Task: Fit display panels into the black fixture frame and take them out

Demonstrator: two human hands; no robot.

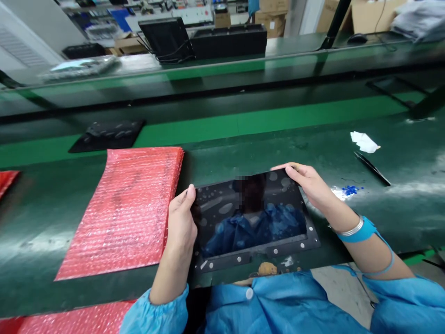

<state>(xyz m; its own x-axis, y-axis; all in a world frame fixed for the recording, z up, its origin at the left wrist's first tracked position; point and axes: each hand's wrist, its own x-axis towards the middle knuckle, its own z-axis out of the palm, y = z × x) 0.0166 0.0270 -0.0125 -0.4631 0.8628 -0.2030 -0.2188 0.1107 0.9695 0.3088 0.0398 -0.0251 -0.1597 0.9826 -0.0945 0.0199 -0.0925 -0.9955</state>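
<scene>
A blue jacket (278, 308) fills the bottom of the frame, and a sheet of red wrap (76, 320) shows at the lower left edge. Just beyond the jacket, at the centre, is the dark screen (250, 218), tilted so that its glossy face reflects a person in blue; a row of round silver spots runs along its lower border. Whether that lower edge touches the green table (236, 153) is hard to say from here. The left hand (182, 220) is clamped on the screen's left side, thumb at the upper left corner. The right hand (309, 183) pinches the upper right corner, thumb on the front and fingers mostly hidden behind; a blue wristband (359, 230) circles that wrist.

Left of the left hand lies a stack of red bubble bags (125, 208). At the right of the frame, small blue bits (351, 190) lie near the right hand, with black tweezers (373, 169) past them and crumpled white paper (365, 142) just beyond. Behind the stack, at the left, rests a flat black panel (107, 135). Farther back, in the upper middle, a black monitor (165, 39) stands beside a long black box (229, 42), with cardboard boxes (273, 18) behind.
</scene>
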